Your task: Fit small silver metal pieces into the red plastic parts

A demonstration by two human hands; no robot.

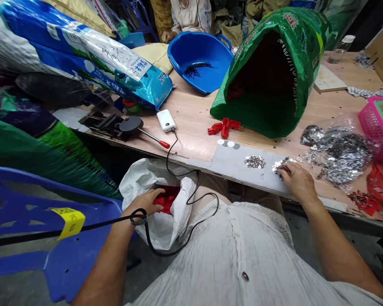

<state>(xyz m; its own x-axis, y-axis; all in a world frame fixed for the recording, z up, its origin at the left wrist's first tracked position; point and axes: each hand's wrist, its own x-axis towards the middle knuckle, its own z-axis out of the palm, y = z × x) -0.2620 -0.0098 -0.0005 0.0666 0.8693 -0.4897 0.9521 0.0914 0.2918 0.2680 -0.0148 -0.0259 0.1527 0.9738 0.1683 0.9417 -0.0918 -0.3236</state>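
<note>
My left hand (146,203) reaches over the rim of a white woven sack (134,178), beside my lap. Its fingertips are among red plastic pieces (170,199) inside and partly hidden, so whether they grip one is unclear. On the table's front edge, my right hand (298,180) has its thumb and fingers drawn together in a pinch at a small pile of shiny metal pieces (278,163). What lies between the fingertips is too small to make out. A second pile of metal pieces (254,161) lies to its left on a grey sheet (236,163).
Red plastic parts (225,126) lie before an open green sack (261,97). Behind stands a blue basin (198,51). A hand press (130,124) and white power bank (166,120), with a black cable, sit left. Right are a plastic bag of metal pieces (347,157) and pink basket (370,123).
</note>
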